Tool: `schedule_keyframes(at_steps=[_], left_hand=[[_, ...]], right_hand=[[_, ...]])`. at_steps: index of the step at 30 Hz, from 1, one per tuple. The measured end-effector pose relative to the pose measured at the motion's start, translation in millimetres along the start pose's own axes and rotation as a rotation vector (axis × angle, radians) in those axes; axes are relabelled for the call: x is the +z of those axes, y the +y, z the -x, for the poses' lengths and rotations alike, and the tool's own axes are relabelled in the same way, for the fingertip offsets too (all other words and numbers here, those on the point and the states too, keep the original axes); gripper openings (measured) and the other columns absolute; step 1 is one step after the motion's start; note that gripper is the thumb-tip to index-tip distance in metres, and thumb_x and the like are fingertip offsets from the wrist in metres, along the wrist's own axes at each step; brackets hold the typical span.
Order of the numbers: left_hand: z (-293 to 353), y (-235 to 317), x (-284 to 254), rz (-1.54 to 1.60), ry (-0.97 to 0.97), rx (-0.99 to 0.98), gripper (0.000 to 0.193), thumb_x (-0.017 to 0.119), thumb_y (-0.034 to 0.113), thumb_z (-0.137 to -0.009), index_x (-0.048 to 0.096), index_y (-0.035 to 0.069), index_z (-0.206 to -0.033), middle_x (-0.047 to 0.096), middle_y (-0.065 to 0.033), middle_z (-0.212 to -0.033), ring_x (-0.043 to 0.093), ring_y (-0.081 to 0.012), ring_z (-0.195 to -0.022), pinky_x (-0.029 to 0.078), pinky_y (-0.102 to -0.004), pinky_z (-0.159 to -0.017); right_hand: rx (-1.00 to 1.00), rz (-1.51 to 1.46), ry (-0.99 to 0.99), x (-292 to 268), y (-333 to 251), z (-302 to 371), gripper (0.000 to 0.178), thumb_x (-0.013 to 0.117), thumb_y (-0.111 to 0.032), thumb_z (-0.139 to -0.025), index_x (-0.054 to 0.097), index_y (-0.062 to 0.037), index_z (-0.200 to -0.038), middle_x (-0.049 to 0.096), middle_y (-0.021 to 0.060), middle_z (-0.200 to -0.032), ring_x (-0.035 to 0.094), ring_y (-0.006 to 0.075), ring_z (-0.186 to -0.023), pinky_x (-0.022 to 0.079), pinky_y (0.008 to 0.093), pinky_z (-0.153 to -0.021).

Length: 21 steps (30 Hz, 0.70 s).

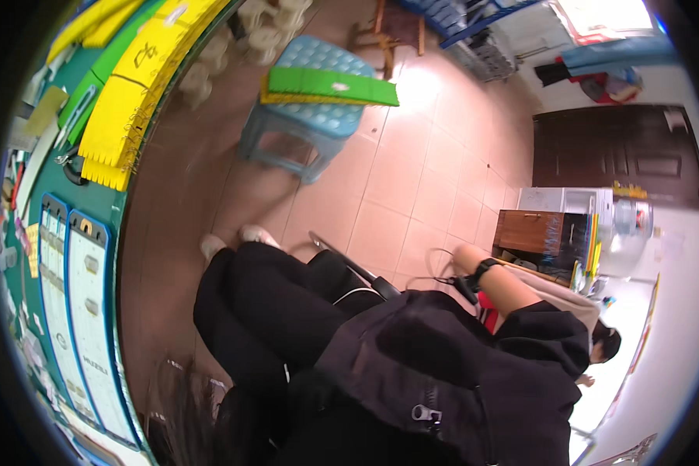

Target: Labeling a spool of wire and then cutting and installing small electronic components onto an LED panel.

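My right forearm, in a short black sleeve [547, 334], reaches out at the right of the view with a black band [486, 269] round the wrist. My right hand [464, 258] hangs over the tiled floor; its fingers are foreshortened and too indistinct to read. A black device [464, 290] with a thin cable sits close beside that wrist. My left hand is out of view. Black trousers [264, 303] and a black zipped jacket [427, 365] fill the lower middle.
On the left, a green table [101, 200] carries yellow strips [124, 101], scissors [71, 159] and blue-edged panels [89, 311]. Green and yellow strips [330, 85] lie on a blue stool [303, 124]. A person [604, 342] sits at a white table [621, 318] on the right.
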<state>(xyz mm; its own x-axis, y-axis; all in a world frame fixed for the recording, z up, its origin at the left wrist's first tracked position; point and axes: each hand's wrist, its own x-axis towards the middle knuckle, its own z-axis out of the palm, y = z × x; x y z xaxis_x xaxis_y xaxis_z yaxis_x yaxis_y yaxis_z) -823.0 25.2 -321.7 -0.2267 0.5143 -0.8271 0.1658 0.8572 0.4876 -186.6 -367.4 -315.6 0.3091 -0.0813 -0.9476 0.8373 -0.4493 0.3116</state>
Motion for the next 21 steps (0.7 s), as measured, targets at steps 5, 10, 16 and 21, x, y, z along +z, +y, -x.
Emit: schedule_keyframes(at_steps=[5, 10, 16, 21], left_hand=[[-18, -30, 6, 0.064, -0.114, 0.156, 0.056, 0.054, 0.042, -0.101, 0.046, 0.004, -0.143, 0.056, -0.0123, -0.137, 0.049, -0.0233, -0.130, 0.033, -0.0375, -0.113], [-6, -42, -18, 0.168, -0.174, 0.274, 0.055, 0.054, 0.041, -0.101, 0.047, 0.005, -0.142, 0.056, -0.0124, -0.136, 0.050, -0.0234, -0.129, 0.033, -0.0377, -0.112], [-6, -64, -84, 0.365, -0.222, 0.362, 0.054, 0.054, 0.041, -0.101, 0.047, 0.005, -0.142, 0.057, -0.0124, -0.135, 0.050, -0.0236, -0.128, 0.034, -0.0380, -0.112], [-25, -64, -94, 0.915, -0.309, 0.434, 0.044, 0.050, 0.032, -0.103, 0.049, 0.007, -0.138, 0.050, -0.0114, -0.140, 0.043, -0.0237, -0.133, 0.030, -0.0375, -0.113]], right_hand=[[0.006, -0.187, 0.219, -6, -87, -20, 0.053, 0.080, -0.040, -0.078, 0.069, -0.0169, -0.125, 0.073, 0.0093, -0.115, 0.070, 0.0317, -0.104, 0.057, 0.0471, -0.084], [-0.309, -0.224, 0.679, 11, -103, 36, 0.061, 0.072, -0.019, -0.084, 0.053, -0.0242, -0.142, 0.072, 0.0108, -0.111, 0.070, 0.0337, -0.101, 0.056, 0.0459, -0.083], [-0.448, -0.057, 0.670, -15, -130, 23, 0.036, 0.061, -0.020, -0.089, 0.066, -0.0048, -0.121, 0.069, 0.0241, -0.108, 0.066, 0.0409, -0.104, 0.054, 0.0495, -0.088], [-0.357, -0.507, 0.974, -10, -164, 8, 0.049, 0.052, -0.042, -0.100, 0.061, 0.0065, -0.105, 0.066, 0.0304, -0.097, 0.065, 0.0477, -0.091, 0.051, 0.0562, -0.079]])
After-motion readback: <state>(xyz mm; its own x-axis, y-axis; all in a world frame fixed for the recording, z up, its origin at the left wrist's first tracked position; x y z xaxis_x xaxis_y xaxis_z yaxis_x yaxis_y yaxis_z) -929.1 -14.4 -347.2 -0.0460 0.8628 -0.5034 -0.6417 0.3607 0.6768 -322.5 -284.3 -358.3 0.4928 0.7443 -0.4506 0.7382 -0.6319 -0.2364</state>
